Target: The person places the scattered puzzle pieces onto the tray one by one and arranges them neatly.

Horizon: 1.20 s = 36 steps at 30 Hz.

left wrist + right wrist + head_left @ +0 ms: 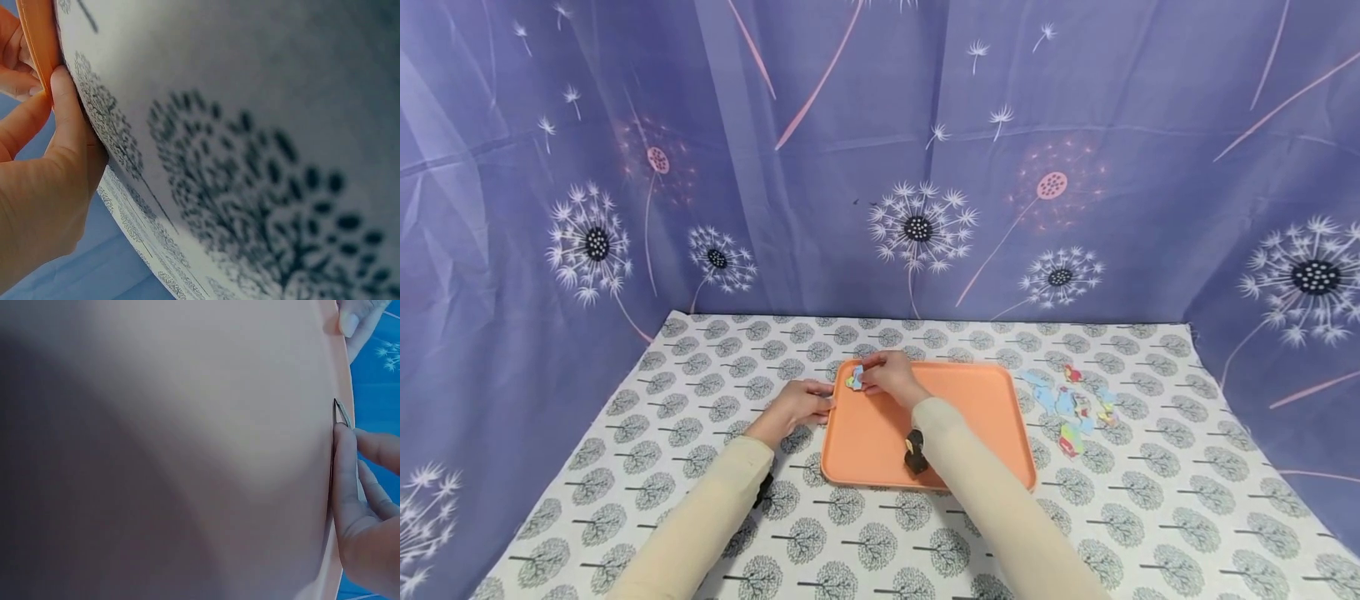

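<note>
Right-hand grip [891,375]: closed on the small blue-and-green piece [855,379], which is being pinched between thumb and fingers.
Piece position: the piece is being held at the far left corner of the orange tray [977,408], just inside the rim; in the right wrist view it is being seen nearly edge-on, so its full outline cannot be told there.
Left-hand grip [796,406]: closed on the tray; the left rim is being pinched between thumb and finger, just beside the right-hand grip.
Tray placement: the tray is being supported by the worktop [850,533], with its long sides running left to right.
Sleeves: both forearms are being covered by a pale left sleeve [700,517] and a pale right sleeve [1000,500]; part of the tray's near edge is being hidden by the right one.
Loose pieces: a scattered group is being carried by the worktop to the right of the tray, including light-blue pieces [1043,395], a red piece [1072,373] at the far side and a red-and-green piece [1070,440] at the near side.
Worktop covering: the surface is being covered by white, tree-printed cloth.
Backdrop: the worktop is being enclosed by a purple-blue curtain [820,217] with a dandelion print.
</note>
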Each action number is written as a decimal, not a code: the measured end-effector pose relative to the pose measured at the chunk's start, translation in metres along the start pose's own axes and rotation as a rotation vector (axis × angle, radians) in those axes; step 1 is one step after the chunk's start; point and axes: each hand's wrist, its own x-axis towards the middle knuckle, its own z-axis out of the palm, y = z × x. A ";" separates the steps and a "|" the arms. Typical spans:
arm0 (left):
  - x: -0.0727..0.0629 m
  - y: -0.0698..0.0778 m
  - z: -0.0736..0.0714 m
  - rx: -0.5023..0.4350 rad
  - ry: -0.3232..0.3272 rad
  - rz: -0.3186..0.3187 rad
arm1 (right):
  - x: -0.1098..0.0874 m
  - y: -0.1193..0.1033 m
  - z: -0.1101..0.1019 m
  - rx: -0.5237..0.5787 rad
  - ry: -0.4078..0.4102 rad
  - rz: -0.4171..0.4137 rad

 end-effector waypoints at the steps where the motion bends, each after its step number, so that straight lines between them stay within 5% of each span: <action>1: 0.000 0.000 0.000 -0.001 0.001 -0.003 | 0.000 0.000 0.000 -0.006 0.001 -0.006; 20: 0.001 0.000 0.004 0.000 0.006 0.000 | -0.001 -0.003 0.006 -0.084 0.060 -0.028; 36: -0.002 0.002 0.002 0.014 0.014 0.004 | -0.003 -0.008 0.002 -0.039 0.011 -0.002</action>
